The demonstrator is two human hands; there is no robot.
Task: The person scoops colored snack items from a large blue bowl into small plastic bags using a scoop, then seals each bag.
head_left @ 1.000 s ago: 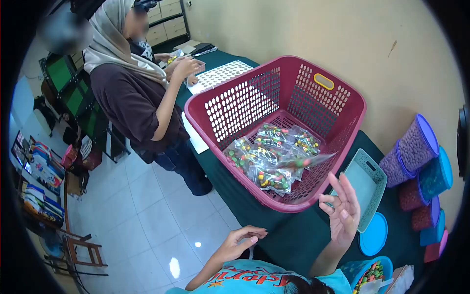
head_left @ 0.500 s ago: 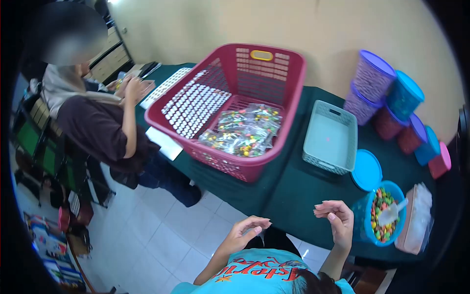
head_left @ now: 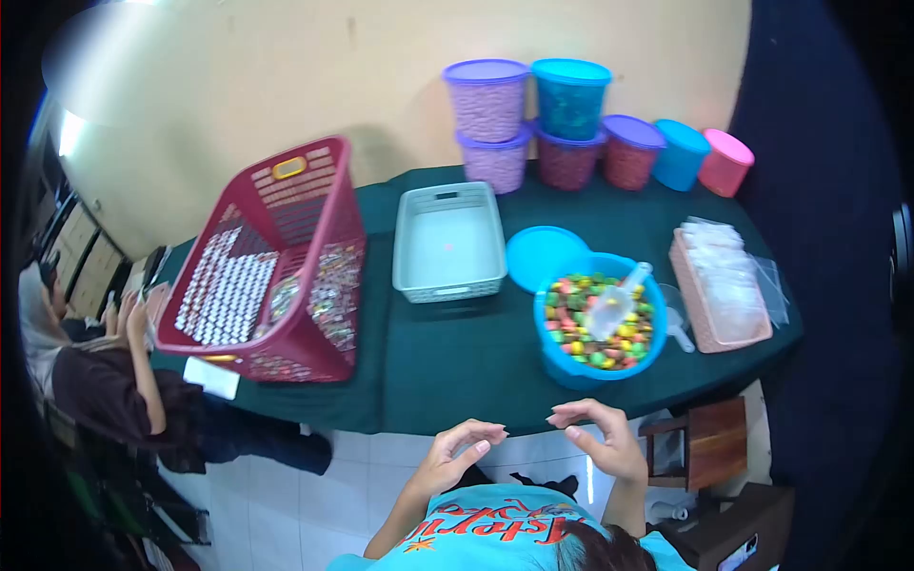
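Near the table edge [head_left: 428, 419], both hands [head_left: 459, 455] [head_left: 606, 445] apart

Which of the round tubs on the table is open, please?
The blue tub nearest the right hand, showing colourful pieces; the tubs by the wall wear lids.

Worn on the head, the camera looks forward and down past the turquoise shirt [head_left: 505, 523] onto the nearby table [head_left: 447, 366].

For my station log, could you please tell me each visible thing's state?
Left hand: empty, half curled
Right hand: empty, half curled
Blue tub: uncovered, filled with colourful pieces
Scoop: resting in the tub
Blue lid: lying on the table
Green tray: uncovered, upright
Red basket: uncovered, holding packets
Pink basket: holding clear bags
Back containers: lidded, some stacked
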